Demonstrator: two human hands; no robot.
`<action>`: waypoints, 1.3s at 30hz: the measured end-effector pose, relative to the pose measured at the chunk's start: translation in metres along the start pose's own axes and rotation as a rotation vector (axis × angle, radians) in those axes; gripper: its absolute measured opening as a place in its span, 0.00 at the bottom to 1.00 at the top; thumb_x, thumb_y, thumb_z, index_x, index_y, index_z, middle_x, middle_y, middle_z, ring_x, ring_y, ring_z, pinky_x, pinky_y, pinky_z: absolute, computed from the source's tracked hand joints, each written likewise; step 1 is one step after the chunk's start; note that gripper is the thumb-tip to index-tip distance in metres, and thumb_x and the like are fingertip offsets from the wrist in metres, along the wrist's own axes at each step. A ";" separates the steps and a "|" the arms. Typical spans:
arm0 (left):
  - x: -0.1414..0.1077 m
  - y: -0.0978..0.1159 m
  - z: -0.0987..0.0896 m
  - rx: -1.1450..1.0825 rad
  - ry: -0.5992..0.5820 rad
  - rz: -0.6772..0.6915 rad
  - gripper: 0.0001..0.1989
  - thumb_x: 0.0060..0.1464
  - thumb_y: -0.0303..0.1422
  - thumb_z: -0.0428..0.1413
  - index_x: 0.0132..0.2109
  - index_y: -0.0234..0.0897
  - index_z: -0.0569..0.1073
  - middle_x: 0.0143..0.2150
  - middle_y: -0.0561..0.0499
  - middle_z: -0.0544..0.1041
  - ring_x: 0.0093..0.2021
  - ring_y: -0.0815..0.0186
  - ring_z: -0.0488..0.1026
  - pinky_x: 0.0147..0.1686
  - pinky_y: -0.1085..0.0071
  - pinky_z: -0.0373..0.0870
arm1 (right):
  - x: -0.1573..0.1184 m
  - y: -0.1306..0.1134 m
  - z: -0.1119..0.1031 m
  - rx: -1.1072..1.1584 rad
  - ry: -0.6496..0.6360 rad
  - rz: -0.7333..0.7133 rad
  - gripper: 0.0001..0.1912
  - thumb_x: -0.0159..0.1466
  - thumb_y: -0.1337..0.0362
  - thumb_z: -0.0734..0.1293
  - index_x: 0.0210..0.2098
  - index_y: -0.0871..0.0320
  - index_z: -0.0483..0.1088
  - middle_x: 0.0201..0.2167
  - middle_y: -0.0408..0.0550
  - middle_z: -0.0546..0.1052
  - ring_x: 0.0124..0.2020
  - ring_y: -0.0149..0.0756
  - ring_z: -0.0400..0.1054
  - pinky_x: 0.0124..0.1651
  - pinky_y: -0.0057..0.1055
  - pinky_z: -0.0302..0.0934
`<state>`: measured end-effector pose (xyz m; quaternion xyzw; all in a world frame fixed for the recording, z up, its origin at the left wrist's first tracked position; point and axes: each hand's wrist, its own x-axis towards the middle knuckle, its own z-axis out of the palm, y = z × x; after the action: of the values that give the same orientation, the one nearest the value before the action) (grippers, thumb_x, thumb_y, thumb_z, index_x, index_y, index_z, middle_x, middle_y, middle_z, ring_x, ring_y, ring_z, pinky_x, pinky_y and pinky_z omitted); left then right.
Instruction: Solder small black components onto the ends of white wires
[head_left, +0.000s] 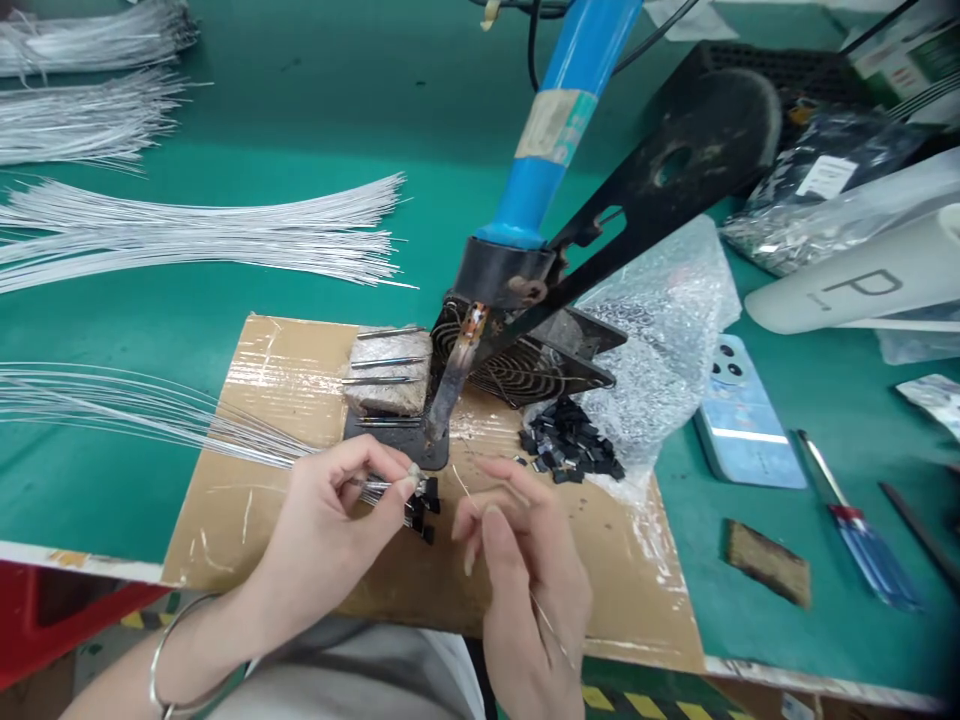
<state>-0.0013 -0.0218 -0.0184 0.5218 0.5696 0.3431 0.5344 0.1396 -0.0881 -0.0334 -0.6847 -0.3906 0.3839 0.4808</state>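
My left hand (322,530) is closed in a pinch at the end of a bundle of thin pale wires (255,445). Small black connectors (424,510) cluster at the wire ends just past its fingertips. My right hand (536,580) pinches a strand of solder wire (462,482), whose tip sticks up toward the iron while its tail runs across the palm. Above both hands, a blue-handled soldering iron (521,200) points down, clamped in a black metal stand (660,180). Its tip is close to a dark pad (436,448).
A stone-like block (390,375) holding metal tips sits on the cardboard (285,350). Behind the iron is a black fan (517,370). Loose black connectors (570,440) spill from bubble wrap (660,340). Rightward lie a phone (750,410) and a screwdriver (862,530); leftward, wire bundles (202,235).
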 end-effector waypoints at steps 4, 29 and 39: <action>0.002 0.000 0.000 0.027 0.008 0.004 0.06 0.54 0.30 0.60 0.29 0.37 0.77 0.32 0.49 0.84 0.30 0.67 0.79 0.27 0.76 0.70 | 0.006 0.001 -0.006 -0.046 -0.020 -0.122 0.14 0.75 0.60 0.63 0.32 0.53 0.66 0.29 0.40 0.69 0.29 0.31 0.65 0.35 0.30 0.60; 0.015 0.010 0.003 -0.015 0.057 0.030 0.05 0.52 0.27 0.60 0.28 0.37 0.76 0.31 0.52 0.83 0.29 0.69 0.75 0.28 0.77 0.69 | 0.021 -0.009 0.004 0.355 -0.041 0.035 0.11 0.69 0.65 0.72 0.30 0.53 0.70 0.47 0.49 0.86 0.50 0.39 0.82 0.56 0.36 0.77; 0.017 0.013 0.001 -0.022 0.046 0.022 0.06 0.54 0.27 0.60 0.29 0.38 0.77 0.32 0.52 0.84 0.31 0.68 0.78 0.29 0.76 0.70 | 0.024 -0.012 0.005 0.348 -0.035 0.044 0.11 0.68 0.67 0.71 0.30 0.52 0.70 0.47 0.44 0.87 0.49 0.36 0.83 0.56 0.33 0.75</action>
<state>0.0050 -0.0024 -0.0106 0.5140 0.5721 0.3673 0.5230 0.1422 -0.0621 -0.0266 -0.5929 -0.3116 0.4678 0.5767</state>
